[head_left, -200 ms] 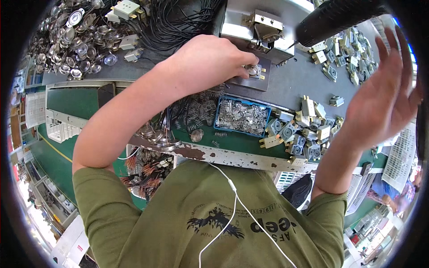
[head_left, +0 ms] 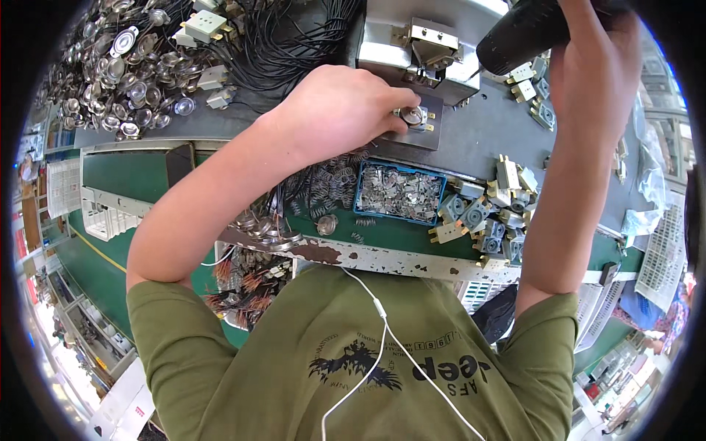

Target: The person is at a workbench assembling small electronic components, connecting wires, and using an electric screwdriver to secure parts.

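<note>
My left hand (head_left: 351, 103) is closed, thumb and fingertips pinching a small round metal-capped switch part (head_left: 413, 116) with brass tabs. That part sits on a flat dark metal plate (head_left: 404, 142) below a metal press fixture (head_left: 435, 45). My right hand (head_left: 599, 62) is raised at the upper right, closing round a thick black lever handle (head_left: 518, 42); some of its fingers are hidden at the picture's edge.
A blue tray (head_left: 358, 192) holds small metal clips, with loose springs (head_left: 327, 180) beside it. Switch bodies (head_left: 474, 213) are heaped at the bench's near edge. Metal discs (head_left: 121, 81) and black wires (head_left: 294, 44) pile up at far left. White earphone wires (head_left: 383, 312) hang over my shirt.
My right hand has swung up and left from open air beside the bench onto the black handle, which has shifted slightly left. My left hand stays at the same part.
</note>
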Available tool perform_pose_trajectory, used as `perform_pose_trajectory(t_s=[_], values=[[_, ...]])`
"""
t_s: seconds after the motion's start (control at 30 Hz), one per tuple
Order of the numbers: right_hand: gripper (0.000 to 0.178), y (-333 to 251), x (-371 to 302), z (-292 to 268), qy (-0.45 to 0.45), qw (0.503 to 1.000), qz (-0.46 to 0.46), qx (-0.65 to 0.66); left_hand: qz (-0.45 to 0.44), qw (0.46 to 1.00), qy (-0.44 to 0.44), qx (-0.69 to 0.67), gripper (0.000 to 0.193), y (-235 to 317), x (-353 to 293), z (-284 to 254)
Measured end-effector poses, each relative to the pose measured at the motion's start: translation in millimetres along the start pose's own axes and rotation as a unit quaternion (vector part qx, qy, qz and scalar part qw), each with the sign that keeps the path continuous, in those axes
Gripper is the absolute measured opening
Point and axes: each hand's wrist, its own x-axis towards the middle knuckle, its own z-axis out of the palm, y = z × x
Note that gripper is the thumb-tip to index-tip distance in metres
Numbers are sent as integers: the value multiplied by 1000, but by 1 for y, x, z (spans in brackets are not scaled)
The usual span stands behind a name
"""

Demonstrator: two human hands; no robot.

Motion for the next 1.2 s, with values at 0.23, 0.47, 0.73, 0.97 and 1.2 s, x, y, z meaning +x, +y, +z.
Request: perform_pose_trajectory(t_s=[0.23, 0.47, 0.73, 0.97, 1.2], values=[[29, 11, -16, -11, -11, 993, -116, 35, -53, 997, -23, -57, 32, -4, -6, 1], [25, 9, -20, -32, 4, 992, -93, 86, -16, 998, -2, -53, 31, -7, -4, 2], [20, 5, -17, 17, 10, 985, -79, 156, -26, 999, -28, -38, 29, -5, -4, 3], [17, -2, -20, 34, 25, 977, -62, 202, -47, 996, -64, -42, 32, -3, -1, 0], [24, 18, -14, 28, -9, 960, -64, 272, -51, 995, -73, -52, 33, -3, 1, 0]])
